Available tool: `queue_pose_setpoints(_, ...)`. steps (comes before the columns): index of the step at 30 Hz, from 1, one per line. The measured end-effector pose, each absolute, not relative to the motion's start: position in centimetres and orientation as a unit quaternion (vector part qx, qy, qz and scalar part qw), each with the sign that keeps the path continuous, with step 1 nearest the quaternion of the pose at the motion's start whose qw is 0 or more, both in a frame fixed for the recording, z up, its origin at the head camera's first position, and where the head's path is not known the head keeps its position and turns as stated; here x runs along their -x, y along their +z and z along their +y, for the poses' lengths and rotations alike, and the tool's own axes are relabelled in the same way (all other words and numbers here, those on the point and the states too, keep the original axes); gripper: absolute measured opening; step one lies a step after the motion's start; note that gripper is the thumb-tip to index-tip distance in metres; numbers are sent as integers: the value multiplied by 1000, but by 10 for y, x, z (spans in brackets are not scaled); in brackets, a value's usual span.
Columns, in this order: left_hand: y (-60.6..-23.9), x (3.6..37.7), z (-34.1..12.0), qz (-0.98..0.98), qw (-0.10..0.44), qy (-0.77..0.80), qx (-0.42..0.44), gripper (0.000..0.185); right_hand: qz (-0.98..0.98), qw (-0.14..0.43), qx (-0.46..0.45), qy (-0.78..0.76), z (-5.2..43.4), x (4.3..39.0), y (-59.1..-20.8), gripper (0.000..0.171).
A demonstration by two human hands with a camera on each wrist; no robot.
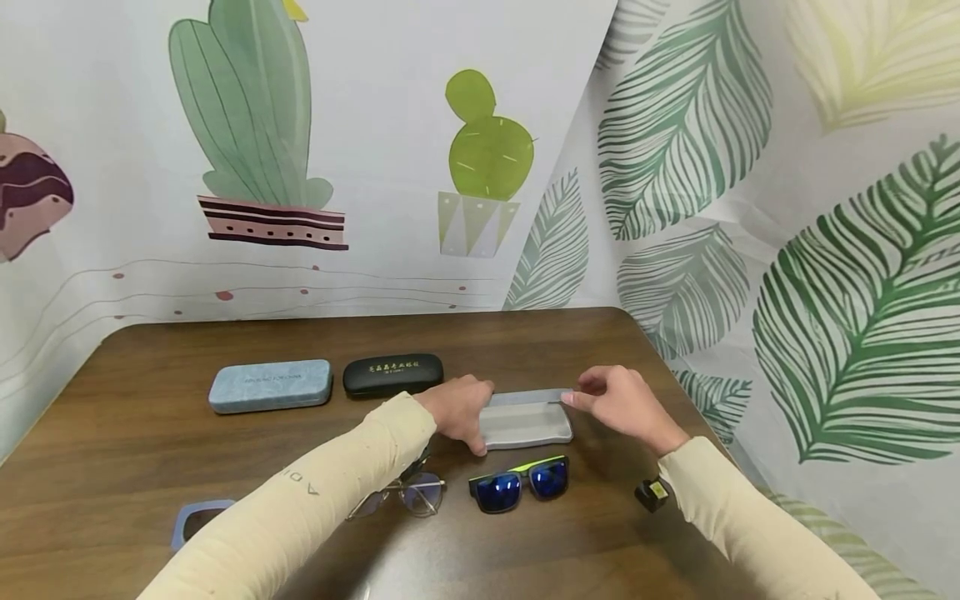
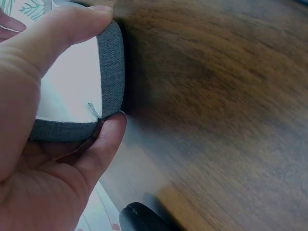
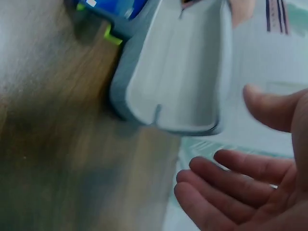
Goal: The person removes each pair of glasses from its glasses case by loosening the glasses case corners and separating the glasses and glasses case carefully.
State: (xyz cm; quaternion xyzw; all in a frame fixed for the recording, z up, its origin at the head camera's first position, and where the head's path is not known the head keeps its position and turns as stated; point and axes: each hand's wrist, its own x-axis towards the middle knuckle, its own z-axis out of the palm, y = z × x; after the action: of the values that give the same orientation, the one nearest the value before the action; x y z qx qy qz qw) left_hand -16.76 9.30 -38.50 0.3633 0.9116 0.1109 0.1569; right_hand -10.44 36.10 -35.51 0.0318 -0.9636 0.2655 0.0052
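Head view shows a wooden table (image 1: 150, 467) with 2 hands working at a grey glasses case (image 1: 525, 421) in the middle of the frame. That case lies open, its pale lining facing up and its lid (image 1: 528, 397) standing along the far edge. At the case's left end sits the left hand (image 1: 459, 408), fingers curled over the corner. The left wrist view confirms this: the thumb (image 2: 72, 26) presses on the rim and a finger (image 2: 103, 144) hooks under the bottom edge, so the corner of the case (image 2: 111, 72) is pinched between them. To the right of the case is the right hand (image 1: 622, 404), its fingertips at the right end of the lid; whether they touch it I cannot tell from this view. In the right wrist view the fingers (image 3: 226, 180) are loosely spread and slightly bent, close to the open end of the case (image 3: 178, 82) but apart from it, holding nothing.

Just below the case in the head view lie sunglasses with blue lenses (image 1: 520, 483), and left of them, partly under the left sleeve, a pair of clear glasses (image 1: 412, 493). A blue case (image 1: 270, 385) and a black case (image 1: 393, 374), both closed, sit side by side at centre left. A blue frame (image 1: 197, 521) lies at the lower left.
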Motion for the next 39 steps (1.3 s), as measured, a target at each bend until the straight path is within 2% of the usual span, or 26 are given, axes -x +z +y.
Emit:
queue_pose_setpoints(5, -386, 168, 93, 912, 158, 108, -364, 65, -937, -63, -21, 343, 368, 121, -371, 62)
queue_pose_setpoints(16, -388, 169, 94, 911, 152, 113, -367, 64, -899, -147, -67, 408, 372, 139, -390, 52)
queue_pose_setpoints(28, -389, 168, 94, 908, 154, 112, -373, 58, -892, -126, -90, 424, 368, 142, -391, 38)
queue_pose_setpoints(39, -389, 167, 93, 910, 144, 111, -373, 47, -890, -125, -91, 430, 367, 140, -390, 38)
